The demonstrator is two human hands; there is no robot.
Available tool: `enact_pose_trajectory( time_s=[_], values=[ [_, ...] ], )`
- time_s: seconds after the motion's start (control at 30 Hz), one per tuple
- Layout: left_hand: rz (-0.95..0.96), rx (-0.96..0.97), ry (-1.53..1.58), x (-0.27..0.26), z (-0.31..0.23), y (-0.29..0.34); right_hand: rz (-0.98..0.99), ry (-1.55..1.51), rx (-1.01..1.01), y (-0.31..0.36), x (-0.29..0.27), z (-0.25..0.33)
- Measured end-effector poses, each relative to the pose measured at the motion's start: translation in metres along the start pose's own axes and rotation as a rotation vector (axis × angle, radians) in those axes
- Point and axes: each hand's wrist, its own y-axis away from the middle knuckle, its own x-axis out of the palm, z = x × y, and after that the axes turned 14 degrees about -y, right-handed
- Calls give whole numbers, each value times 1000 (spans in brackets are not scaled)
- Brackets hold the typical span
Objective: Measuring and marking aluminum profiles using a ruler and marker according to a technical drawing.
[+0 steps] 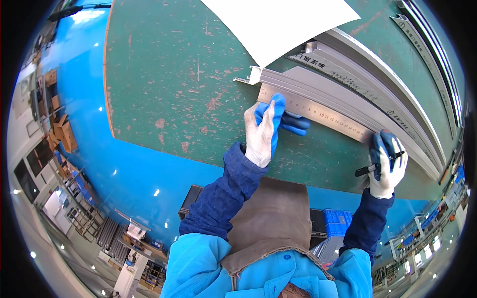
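Observation:
A steel ruler (333, 120) lies along the near side of a grey aluminium profile (318, 88) on the green worktable. My left hand (263, 128), in a white glove with blue-coated fingers, grips the ruler near its left end, close to the profile's cut end (255, 75). At the ruler's right end is my right hand (387, 166), gloved the same way with darkened fingertips. A black marker pen (365, 171) sticks out to the left of that hand, held in its curled fingers. The right fingertips are slightly blurred, so I cannot tell whether they touch the ruler.
More grey profiles (348, 69) lie just beyond, with a white sheet (283, 25) overlapping their left side. Further profiles (432, 54) rest at the far right. The green worktable (164, 99) has a scuffed top. A blue crate (338, 222) stands below its near edge.

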Motion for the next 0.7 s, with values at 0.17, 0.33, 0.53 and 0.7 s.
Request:
enact_pose_trajectory(
  time_s=[0.17,0.33,0.53,0.7],
  values=[
    [-63,25,-67,15,-16,3,-76,-63,-3,0,12,-13],
    [-90,83,-386,14,-21,3,-17,-54,50,-10,10,-14],
    [-7,235,-474,12,-29,-2,30,-57,121,-15,8,-8],
    [94,34,-187,11,-37,-6,74,-35,161,-20,7,-5]
  ],
)
